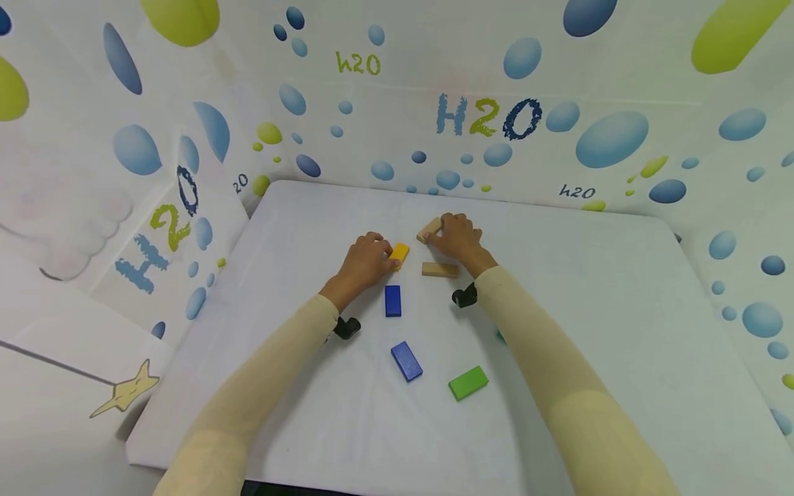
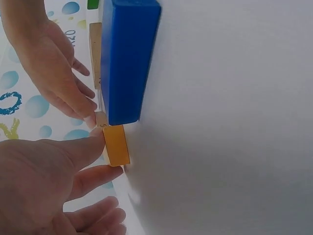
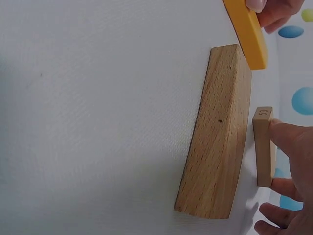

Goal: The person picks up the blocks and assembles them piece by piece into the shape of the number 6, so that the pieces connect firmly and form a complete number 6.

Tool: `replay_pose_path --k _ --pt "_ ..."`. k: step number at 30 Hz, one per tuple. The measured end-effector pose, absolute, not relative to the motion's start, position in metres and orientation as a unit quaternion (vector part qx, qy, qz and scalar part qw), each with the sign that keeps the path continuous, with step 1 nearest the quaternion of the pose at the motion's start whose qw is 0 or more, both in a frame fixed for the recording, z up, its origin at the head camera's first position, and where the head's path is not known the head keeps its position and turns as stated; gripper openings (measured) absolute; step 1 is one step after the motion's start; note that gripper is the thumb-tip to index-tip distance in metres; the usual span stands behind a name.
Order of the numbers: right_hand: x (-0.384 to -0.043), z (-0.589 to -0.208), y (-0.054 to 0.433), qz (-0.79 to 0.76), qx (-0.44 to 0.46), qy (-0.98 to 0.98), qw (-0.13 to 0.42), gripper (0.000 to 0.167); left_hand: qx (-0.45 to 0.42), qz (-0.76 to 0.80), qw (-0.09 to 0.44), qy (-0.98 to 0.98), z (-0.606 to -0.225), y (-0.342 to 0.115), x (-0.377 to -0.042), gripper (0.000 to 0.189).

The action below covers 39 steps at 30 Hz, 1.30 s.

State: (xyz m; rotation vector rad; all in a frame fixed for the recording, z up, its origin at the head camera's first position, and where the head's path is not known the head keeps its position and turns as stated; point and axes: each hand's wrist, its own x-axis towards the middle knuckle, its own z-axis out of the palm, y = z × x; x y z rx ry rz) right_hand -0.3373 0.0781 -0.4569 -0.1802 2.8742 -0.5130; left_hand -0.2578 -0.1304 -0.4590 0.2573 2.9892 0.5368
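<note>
My left hand (image 1: 364, 262) pinches a yellow wooden block (image 1: 400, 255) between thumb and fingers, low over the white table. To its right, my right hand (image 1: 457, 238) holds a plain wooden block (image 1: 428, 230) between thumb and fingertips. In the right wrist view that plain block (image 3: 264, 147) has a number marked on its end. A second plain wooden block (image 1: 440, 270) lies flat just in front of the right hand. Closest to the left wrist is a dark blue block (image 1: 393, 301), large in the left wrist view.
Toward the front of the white table (image 1: 298, 427) lie another blue block (image 1: 406, 362) and a light green block (image 1: 468, 383). A bit of a teal block (image 1: 500, 336) shows beside the right sleeve, which hides the rest. A patterned wall (image 1: 397, 103) stands behind the table.
</note>
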Motion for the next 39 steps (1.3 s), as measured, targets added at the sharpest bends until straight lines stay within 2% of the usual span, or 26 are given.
replay_pose_path --k 39 --pt "-0.327 -0.457 0.06 -0.178 -0.084 0.975 0.099 0.072 0.082 0.183 0.045 0.979 -0.46 -0.129 -0.254 0.041"
